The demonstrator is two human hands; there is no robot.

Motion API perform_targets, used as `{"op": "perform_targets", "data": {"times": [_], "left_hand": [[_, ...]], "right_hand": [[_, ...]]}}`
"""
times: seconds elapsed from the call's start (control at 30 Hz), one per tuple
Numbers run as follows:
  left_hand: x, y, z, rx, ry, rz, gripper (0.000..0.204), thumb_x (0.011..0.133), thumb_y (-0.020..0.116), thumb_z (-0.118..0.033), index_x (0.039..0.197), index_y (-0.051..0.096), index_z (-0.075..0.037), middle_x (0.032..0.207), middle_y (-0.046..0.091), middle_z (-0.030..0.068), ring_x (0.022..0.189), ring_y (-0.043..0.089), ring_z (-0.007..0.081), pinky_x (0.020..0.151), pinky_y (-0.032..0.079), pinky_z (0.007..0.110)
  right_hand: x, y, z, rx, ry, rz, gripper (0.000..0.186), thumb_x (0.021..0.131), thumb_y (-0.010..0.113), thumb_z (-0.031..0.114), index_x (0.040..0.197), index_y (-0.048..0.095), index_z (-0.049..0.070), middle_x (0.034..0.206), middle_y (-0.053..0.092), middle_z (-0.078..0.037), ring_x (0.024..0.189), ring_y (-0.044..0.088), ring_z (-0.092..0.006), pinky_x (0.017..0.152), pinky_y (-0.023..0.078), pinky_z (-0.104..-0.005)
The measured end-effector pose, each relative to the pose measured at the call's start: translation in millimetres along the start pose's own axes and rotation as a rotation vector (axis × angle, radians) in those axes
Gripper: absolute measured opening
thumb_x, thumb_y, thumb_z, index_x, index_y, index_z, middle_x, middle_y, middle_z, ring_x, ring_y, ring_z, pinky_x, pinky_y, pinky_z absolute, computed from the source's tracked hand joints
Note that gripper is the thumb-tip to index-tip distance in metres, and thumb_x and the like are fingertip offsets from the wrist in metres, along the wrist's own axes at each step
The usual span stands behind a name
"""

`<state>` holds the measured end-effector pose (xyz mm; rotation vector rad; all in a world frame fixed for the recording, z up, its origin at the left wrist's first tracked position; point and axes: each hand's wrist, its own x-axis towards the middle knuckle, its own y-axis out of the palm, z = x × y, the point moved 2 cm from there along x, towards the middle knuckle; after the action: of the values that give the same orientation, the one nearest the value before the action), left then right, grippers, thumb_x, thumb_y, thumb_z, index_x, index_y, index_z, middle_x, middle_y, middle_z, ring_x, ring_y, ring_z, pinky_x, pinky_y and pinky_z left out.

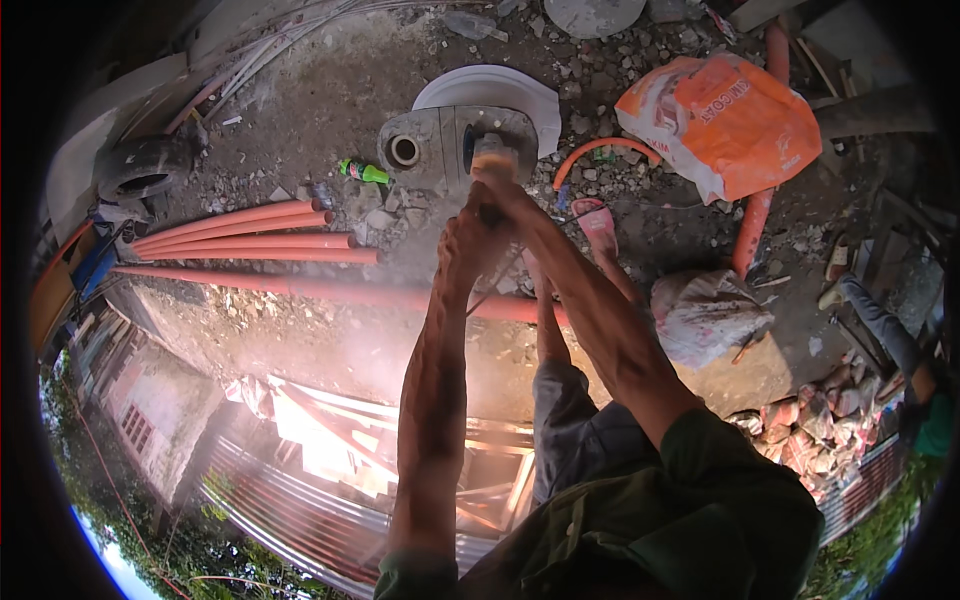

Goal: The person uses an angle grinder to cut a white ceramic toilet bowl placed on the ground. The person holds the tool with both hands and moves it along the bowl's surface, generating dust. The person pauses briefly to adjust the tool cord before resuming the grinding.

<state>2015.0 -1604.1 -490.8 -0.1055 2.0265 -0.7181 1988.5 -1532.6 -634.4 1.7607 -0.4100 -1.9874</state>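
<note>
Both arms reach forward, and an angle grinder (494, 158) with an orange body is in my grip. My right hand (512, 203) is closed round it towards the front. Closer to me, my left hand (466, 246) is wrapped round its rear part, its fingers partly hidden. The dark disc (469, 146) stands on edge at the tool's left side, against a grey slab-like piece (432, 128) with rounded ends. To the left in that piece is a round hole with a pale rim. Behind it lies a white curved basin-like piece (535, 95). Dust hazes the air near my hands.
Orange pipes (260, 228) lie left, and a long one (300, 284) crosses before my feet. A green bottle (363, 172), rubble (590, 95), an orange-and-white sack (720, 125) and a white sack (710, 315) lie around. Another person's leg (875, 312) shows at right.
</note>
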Motion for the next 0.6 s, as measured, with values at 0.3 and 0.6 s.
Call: {"op": "perform_targets", "data": {"times": [0.3,0.6], "left_hand": [[9,-3,-9,0.004,0.071,-0.042,0.077,0.08,0.07,-0.033,0.149,0.039,-0.014,0.104,0.07,0.0284,0.103,0.065,0.0486,0.088,0.053,0.051],[20,-6,-14,0.056,0.096,-0.071,0.07,0.083,0.066,-0.034,0.145,0.04,-0.017,0.103,0.071,0.0264,0.101,0.066,0.0475,0.09,0.051,0.054]], "right_hand": [[3,4,17,0.005,-0.087,-0.037,0.033,0.092,0.063,0.045,0.101,0.061,0.013,0.089,0.061,-0.001,0.078,0.058,-0.0119,0.071,0.047,-0.03],[11,8,33,0.033,-0.165,0.055,0.031,0.093,0.062,0.044,0.094,0.062,0.013,0.084,0.063,-0.001,0.072,0.059,-0.0127,0.068,0.048,-0.0301]]}}
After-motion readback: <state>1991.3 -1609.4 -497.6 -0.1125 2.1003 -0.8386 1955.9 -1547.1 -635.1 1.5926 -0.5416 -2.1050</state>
